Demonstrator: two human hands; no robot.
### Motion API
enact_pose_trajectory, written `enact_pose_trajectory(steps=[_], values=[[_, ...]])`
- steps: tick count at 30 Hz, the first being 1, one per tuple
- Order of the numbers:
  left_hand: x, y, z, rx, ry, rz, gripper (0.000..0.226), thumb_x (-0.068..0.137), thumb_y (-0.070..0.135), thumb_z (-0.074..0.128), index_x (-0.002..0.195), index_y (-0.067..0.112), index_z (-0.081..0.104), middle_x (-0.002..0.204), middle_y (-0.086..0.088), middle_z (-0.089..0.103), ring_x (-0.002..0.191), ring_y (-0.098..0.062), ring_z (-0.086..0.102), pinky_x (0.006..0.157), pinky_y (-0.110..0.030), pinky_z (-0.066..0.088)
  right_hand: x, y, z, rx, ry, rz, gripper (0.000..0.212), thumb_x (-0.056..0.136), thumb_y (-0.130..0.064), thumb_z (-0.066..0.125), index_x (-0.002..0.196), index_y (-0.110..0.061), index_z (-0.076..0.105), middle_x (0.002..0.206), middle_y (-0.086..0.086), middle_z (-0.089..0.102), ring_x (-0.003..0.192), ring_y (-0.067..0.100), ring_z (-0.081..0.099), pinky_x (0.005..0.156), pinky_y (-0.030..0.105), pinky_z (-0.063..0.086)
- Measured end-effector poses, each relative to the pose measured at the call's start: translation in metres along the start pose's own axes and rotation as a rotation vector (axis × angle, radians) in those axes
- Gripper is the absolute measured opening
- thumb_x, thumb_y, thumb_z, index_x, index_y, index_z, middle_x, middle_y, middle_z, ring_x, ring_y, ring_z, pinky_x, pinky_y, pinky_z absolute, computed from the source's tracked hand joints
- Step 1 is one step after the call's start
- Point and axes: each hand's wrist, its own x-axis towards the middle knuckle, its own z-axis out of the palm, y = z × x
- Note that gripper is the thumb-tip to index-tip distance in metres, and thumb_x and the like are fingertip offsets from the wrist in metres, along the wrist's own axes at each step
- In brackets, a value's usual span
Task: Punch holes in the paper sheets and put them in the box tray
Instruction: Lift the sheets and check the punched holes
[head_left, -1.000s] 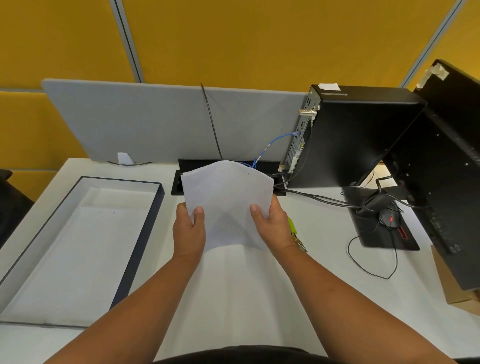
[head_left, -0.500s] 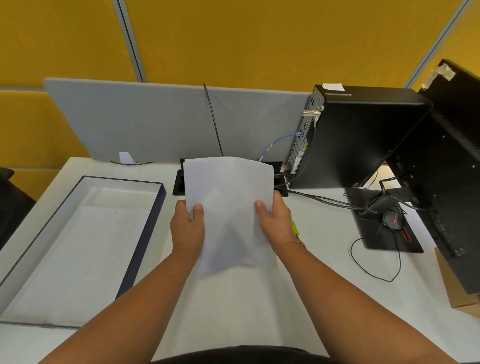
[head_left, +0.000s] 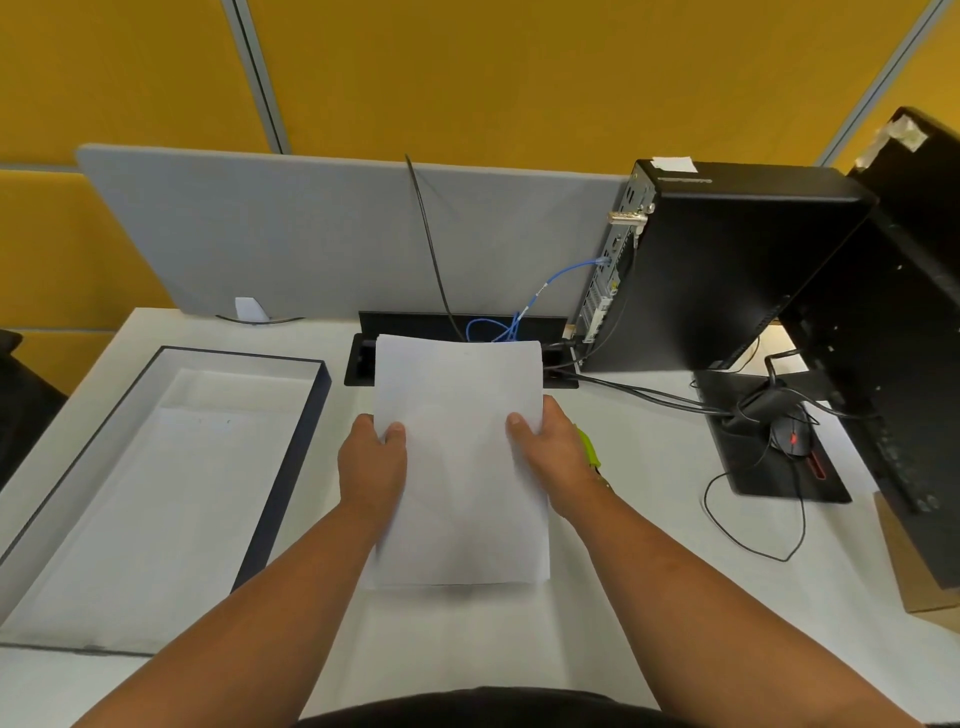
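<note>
We hold the paper sheets (head_left: 460, 457) flat above the worktop (head_left: 649, 499), left hand (head_left: 371, 465) and right hand (head_left: 553, 457) each pinching a side edge, probably to square them for punching, with the box tray (head_left: 291, 457) lying just to our left.

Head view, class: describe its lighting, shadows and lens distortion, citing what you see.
Head view: soft, even light; the paper held by the left hand and right hand casts only a faint shadow on the desk; wide-angle bending curves the divider; the white tray floor looks washed out.
</note>
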Motion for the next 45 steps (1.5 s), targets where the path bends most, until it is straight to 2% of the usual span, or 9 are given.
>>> enact_pose_trajectory(steps=[5,10,15,19,23,27,33,37,45], values=[[0.000,-0.001,-0.003,0.036,-0.144,0.013,0.019,0.096,0.027,0.051,0.103,0.011,0.054,0.100,-0.002,0.058,0.097,-0.023,0.057,0.085,-0.033,0.045,0.007,0.010,0.000,0.032,0.116,0.026,0.019,0.096,-0.017,0.052,0.113,-0.010,0.055,0.104,0.003,0.061,0.078,0.007,0.055,0.052,0.007,0.037],[0.008,0.007,-0.005,0.405,-0.151,0.189,0.015,0.096,0.019,0.050,0.107,0.010,0.055,0.099,-0.004,0.063,0.091,-0.024,0.061,0.074,-0.031,0.045,0.012,0.012,0.007,-0.152,0.114,0.038,0.054,0.092,-0.004,0.053,0.142,-0.016,0.034,0.129,0.007,0.054,0.110,0.023,0.056,0.080,0.022,0.041],[0.001,0.026,-0.006,0.852,-0.230,0.411,0.009,0.091,0.009,0.052,0.091,0.017,0.047,0.085,-0.002,0.060,0.070,-0.019,0.052,0.062,-0.028,0.038,0.015,0.006,0.021,-0.785,0.192,-0.545,0.074,0.082,-0.004,0.064,0.146,-0.024,0.031,0.155,0.003,0.027,0.144,0.029,0.022,0.114,0.051,0.022],[-0.008,0.032,0.002,1.005,-0.158,0.759,0.020,0.088,0.012,0.052,0.079,0.024,0.039,0.078,0.003,0.061,0.071,-0.021,0.053,0.069,-0.029,0.029,0.015,-0.005,0.030,-1.070,-0.040,-0.810,0.028,0.083,-0.010,0.059,0.108,-0.022,0.062,0.112,-0.001,0.062,0.132,0.026,0.040,0.114,0.059,0.001],[-0.004,0.016,-0.002,0.752,0.204,0.776,0.022,0.080,0.024,0.072,0.100,0.027,0.062,0.099,0.002,0.066,0.103,-0.022,0.057,0.105,-0.045,0.019,0.016,-0.014,0.021,-1.019,-0.069,-0.551,0.018,0.083,-0.008,0.052,0.092,-0.021,0.061,0.092,-0.002,0.062,0.093,0.024,0.060,0.094,0.038,0.030],[0.003,0.007,-0.014,0.386,0.360,0.224,0.091,0.077,0.039,0.074,0.148,0.021,0.021,0.157,-0.007,0.020,0.146,-0.029,0.012,0.114,-0.053,0.000,0.022,-0.013,0.002,-0.584,0.026,-0.297,0.014,0.092,-0.017,0.051,0.099,-0.014,0.064,0.094,0.006,0.064,0.088,0.028,0.059,0.077,0.035,0.045],[0.010,0.004,-0.018,-0.556,-0.079,-0.280,0.089,0.085,0.041,0.069,0.151,0.034,0.009,0.149,0.004,0.038,0.131,-0.019,0.041,0.109,-0.046,0.032,0.017,-0.009,-0.002,0.219,0.004,-0.121,0.017,0.092,-0.016,0.058,0.099,-0.030,0.066,0.097,-0.001,0.071,0.087,0.018,0.068,0.081,0.039,0.057],[0.019,0.009,-0.023,-0.575,-0.135,-0.039,0.033,0.090,0.021,0.063,0.122,0.025,0.055,0.116,0.007,0.066,0.110,-0.017,0.061,0.092,-0.037,0.048,0.016,-0.004,-0.005,0.196,-0.021,-0.136,0.026,0.093,-0.014,0.057,0.112,-0.030,0.064,0.107,-0.002,0.071,0.096,0.018,0.067,0.086,0.040,0.056],[0.007,0.035,-0.024,-0.510,0.000,0.217,0.021,0.091,0.017,0.061,0.097,0.037,0.058,0.103,0.012,0.067,0.094,-0.004,0.065,0.075,-0.019,0.050,0.018,-0.011,-0.001,0.239,0.028,-0.196,0.034,0.091,-0.015,0.056,0.119,-0.035,0.057,0.115,-0.008,0.067,0.105,0.012,0.064,0.091,0.040,0.054]])
